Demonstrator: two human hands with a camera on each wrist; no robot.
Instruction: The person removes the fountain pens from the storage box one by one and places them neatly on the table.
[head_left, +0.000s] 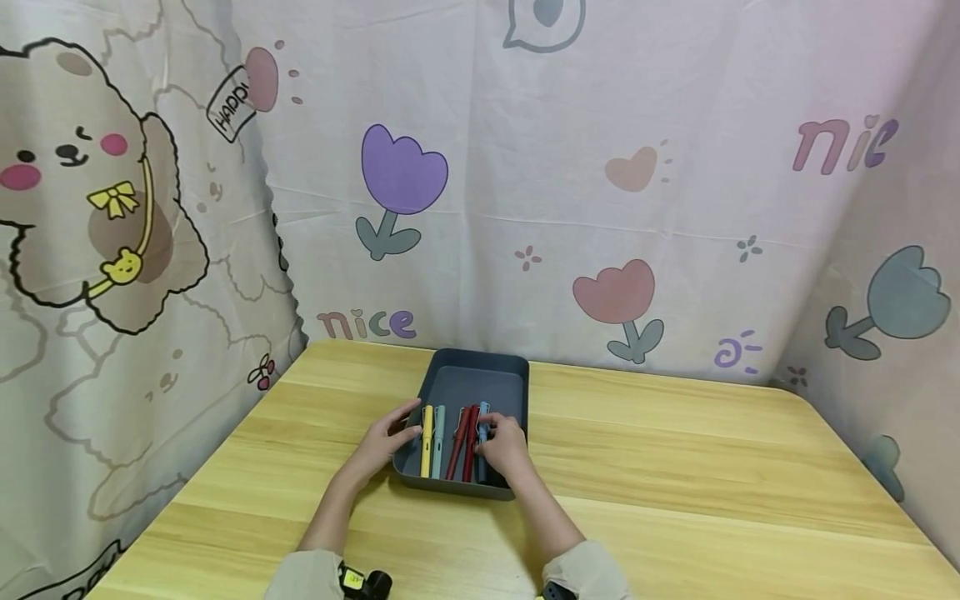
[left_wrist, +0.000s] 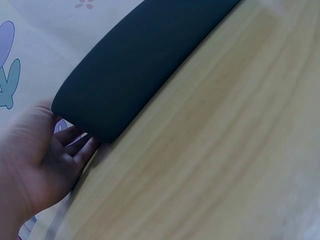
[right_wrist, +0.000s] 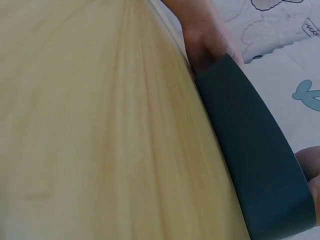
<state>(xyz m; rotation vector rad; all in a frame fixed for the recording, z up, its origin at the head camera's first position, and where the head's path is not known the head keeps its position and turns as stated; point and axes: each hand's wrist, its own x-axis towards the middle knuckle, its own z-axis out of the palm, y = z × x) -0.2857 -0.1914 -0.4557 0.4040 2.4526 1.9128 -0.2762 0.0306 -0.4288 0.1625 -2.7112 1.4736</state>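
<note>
A dark grey tray (head_left: 480, 383) lies on the table, with several pens in its near half. From left to right these are a yellow pen (head_left: 427, 442), a pale green pen (head_left: 438, 442), two dark red pens (head_left: 457, 443) and a blue pen (head_left: 483, 407). My left hand (head_left: 381, 443) grips the tray's left wall, thumb over the rim; in the left wrist view its other fingers (left_wrist: 75, 145) lie outside that wall. My right hand (head_left: 504, 443) reaches into the tray and pinches the blue pen, partly hiding it.
The wooden table (head_left: 675, 467) extends on both sides of the tray. A printed cloth (head_left: 495, 183) hangs just behind the tray, and more cloth rises at the left and right. Small cameras are strapped near both sleeves (head_left: 588, 573).
</note>
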